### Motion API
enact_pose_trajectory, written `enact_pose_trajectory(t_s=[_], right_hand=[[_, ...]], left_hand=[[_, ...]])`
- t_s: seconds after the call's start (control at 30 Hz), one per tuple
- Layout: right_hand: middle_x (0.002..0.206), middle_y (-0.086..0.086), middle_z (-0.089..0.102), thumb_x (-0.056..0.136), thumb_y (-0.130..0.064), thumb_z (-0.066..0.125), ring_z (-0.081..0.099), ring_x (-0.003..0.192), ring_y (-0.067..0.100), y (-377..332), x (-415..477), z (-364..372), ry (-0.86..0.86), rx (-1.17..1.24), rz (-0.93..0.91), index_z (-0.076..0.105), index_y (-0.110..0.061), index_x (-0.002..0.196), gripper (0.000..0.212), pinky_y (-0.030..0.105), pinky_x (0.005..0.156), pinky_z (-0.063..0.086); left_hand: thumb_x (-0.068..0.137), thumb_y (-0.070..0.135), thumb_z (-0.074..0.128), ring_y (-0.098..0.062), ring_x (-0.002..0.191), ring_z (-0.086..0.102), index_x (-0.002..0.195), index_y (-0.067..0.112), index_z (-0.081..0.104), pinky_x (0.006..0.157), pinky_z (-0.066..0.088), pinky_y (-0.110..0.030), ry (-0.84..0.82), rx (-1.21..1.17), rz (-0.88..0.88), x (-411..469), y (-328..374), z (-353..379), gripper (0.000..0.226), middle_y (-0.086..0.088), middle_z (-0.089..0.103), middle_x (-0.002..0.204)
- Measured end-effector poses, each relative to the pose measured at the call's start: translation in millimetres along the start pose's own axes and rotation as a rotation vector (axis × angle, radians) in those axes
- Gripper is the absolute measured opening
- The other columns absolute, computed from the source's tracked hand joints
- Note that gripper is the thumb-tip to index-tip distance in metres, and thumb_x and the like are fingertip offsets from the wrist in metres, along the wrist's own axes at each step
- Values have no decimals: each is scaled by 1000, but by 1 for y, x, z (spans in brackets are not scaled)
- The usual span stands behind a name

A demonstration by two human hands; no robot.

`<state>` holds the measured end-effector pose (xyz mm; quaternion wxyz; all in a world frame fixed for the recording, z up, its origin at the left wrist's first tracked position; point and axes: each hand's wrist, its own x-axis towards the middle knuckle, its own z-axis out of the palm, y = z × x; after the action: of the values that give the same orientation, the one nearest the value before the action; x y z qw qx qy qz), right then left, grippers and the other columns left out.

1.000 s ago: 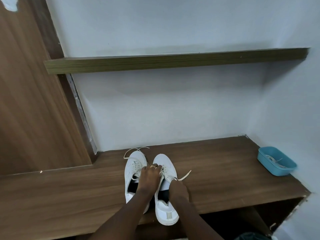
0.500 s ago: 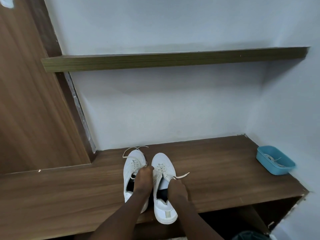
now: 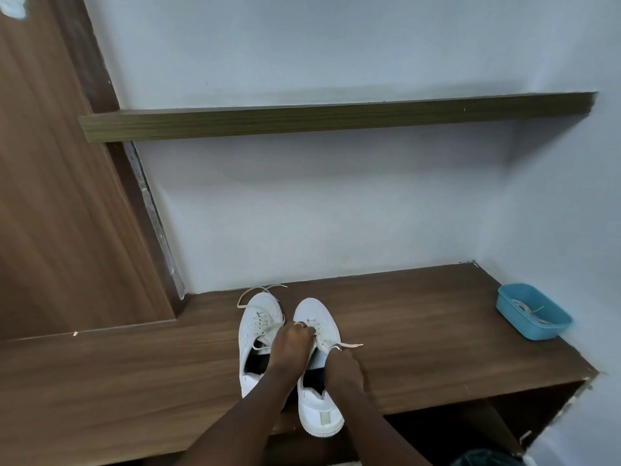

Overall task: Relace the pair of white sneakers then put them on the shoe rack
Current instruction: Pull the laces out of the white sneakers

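Pinching with both hands: left hand point(image 3: 290, 344) curled down over the eyelets of the right sneaker point(image 3: 314, 312), gripping its lace point(image 3: 351, 345), right hand point(image 3: 344, 366) nipping that same lace just beside the shoe's outer edge. Parked side by side with the left sneaker point(image 3: 258, 322) on the wooden shelf point(image 3: 437, 331), toes to the wall, one heel poking over the front edge. Well apart at the far right end, a blue tray point(image 3: 517, 319).

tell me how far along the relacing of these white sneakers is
Done: the left-side sneaker looks threaded, its ends loose. In hand: left hand and right hand both pinch the lace on the other sneaker. Left: finish it, tidy ends, rack the pair.
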<state>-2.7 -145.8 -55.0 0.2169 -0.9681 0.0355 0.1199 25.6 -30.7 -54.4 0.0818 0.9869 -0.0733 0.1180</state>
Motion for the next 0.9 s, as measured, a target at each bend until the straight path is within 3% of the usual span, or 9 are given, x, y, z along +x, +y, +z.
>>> enact_pose_trajectory(t_s=[0.07, 0.1, 0.17, 0.33, 0.5, 0.53, 0.63, 0.73, 0.9], right_hand=[[132, 8, 53, 97, -5, 34, 53, 122, 24, 0, 0, 0, -1, -3, 4, 45, -8, 127, 32, 30, 95, 44], [132, 8, 53, 97, -4, 33, 53, 122, 24, 0, 0, 0, 1, -4, 5, 45, -8, 126, 32, 30, 95, 43], [131, 8, 54, 97, -3, 33, 54, 121, 24, 1, 1, 0, 7, -7, 5, 46, -8, 126, 32, 30, 94, 44], [131, 8, 53, 96, -3, 34, 55, 120, 23, -2, -1, 0, 20, 11, 6, 48, -8, 126, 33, 29, 93, 45], [132, 6, 51, 97, -5, 33, 52, 122, 21, -1, -3, -1, 32, 27, -2, 47, -9, 126, 33, 28, 96, 43], [133, 6, 51, 98, -5, 34, 52, 122, 20, -1, -3, -1, 33, 28, -5, 47, -10, 126, 32, 27, 96, 43], [133, 6, 50, 98, -5, 34, 52, 122, 21, -1, -3, -2, 33, 32, -3, 48, -9, 127, 32, 27, 96, 43], [135, 7, 49, 99, -8, 33, 51, 123, 21, 0, -3, -3, 34, 34, -19, 47, -9, 128, 32, 26, 97, 42], [135, 8, 49, 98, -6, 34, 51, 123, 22, 0, -3, -3, 23, 7, -13, 46, -9, 128, 33, 28, 97, 42]], left_hand=[[74, 11, 68, -20, 70, 62, 74, 13, 73, 59, 47, -28, -48, -51, -44, -4, 0, -4, 5, -5, 66, 70], [84, 10, 55, -22, 81, 62, 84, 10, 71, 68, 46, -31, -27, -57, -101, -4, -2, -4, 16, -7, 67, 82], [89, 7, 43, -23, 91, 62, 94, 9, 70, 74, 45, -31, 18, -103, -194, -5, -9, -4, 27, -9, 68, 93], [93, 5, 44, -23, 93, 64, 103, 10, 70, 77, 47, -30, 125, -267, -430, -8, -21, -12, 29, -9, 70, 99], [82, 1, 55, -27, 80, 64, 84, 7, 69, 66, 46, -34, 106, -149, -332, -3, -19, -15, 15, -10, 68, 83], [70, -1, 65, -27, 70, 63, 76, 7, 68, 59, 46, -33, 88, -105, -264, -1, -17, -14, 10, -9, 66, 73], [37, 2, 80, -19, 53, 60, 67, 15, 71, 48, 46, -26, 31, 19, -103, 1, -7, -8, 34, 1, 60, 56], [35, 11, 83, -15, 51, 58, 50, 21, 66, 49, 46, -24, 8, 124, 29, -1, 2, -5, 25, 5, 56, 47], [30, 6, 85, -16, 40, 50, 36, 18, 55, 45, 42, -22, 25, 112, -10, -3, -3, 0, 33, 2, 47, 36]])
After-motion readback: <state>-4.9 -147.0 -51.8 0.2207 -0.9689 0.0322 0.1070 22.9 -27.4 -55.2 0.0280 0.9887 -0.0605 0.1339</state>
